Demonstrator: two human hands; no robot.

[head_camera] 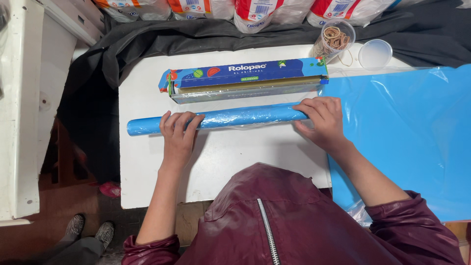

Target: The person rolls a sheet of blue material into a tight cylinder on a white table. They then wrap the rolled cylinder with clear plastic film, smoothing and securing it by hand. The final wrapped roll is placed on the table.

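On the white bench (147, 167), we roll a blue tube (235, 118) in cling film, left hand (179, 135) and right hand (321, 120) laid flat, fingers curled over it; smoothing the film down seems to come next.

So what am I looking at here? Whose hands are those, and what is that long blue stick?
There is no machine here. A person wears a camera on their head, so you look down at their own two hands, as if through their eyes. The left hand and the right hand both rest on a long blue roll wrapped in clear film, lying on a white table. Just behind the roll lies an open box of cling film. To the right are blue sheets. At the back stand a jar of rubber bands and its lid. The dark red jacket is the person's own.
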